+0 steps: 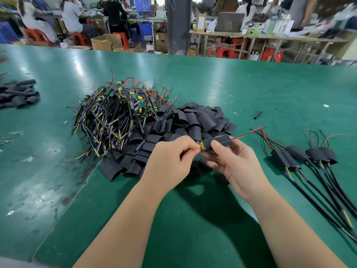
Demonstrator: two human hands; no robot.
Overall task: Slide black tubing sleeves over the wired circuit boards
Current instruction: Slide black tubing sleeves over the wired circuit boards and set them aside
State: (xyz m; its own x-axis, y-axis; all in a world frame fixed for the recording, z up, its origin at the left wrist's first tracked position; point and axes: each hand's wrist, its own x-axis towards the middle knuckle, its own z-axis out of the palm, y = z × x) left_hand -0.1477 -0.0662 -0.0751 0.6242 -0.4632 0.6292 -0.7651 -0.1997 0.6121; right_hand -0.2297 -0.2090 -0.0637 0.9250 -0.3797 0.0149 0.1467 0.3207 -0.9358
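Observation:
My left hand [172, 163] pinches the end of a wired circuit board [202, 147], whose yellow part and green edge show between my fingertips. My right hand [234, 164] grips a black tubing sleeve [219, 142] that covers most of that board; red and black wires [249, 133] stick out of its right end. A heap of bare wired boards [119, 109] lies behind my left hand, and a pile of loose black sleeves [185, 124] spreads beside it. Several sleeved boards [305, 155] with black cables lie at the right.
The green table [251, 89] runs across the whole view. A second small pile of black sleeves [17, 93] sits at the far left, and one thin black tube [258, 115] lies alone to the right. Behind the table, people sit at benches with red stools and cardboard boxes.

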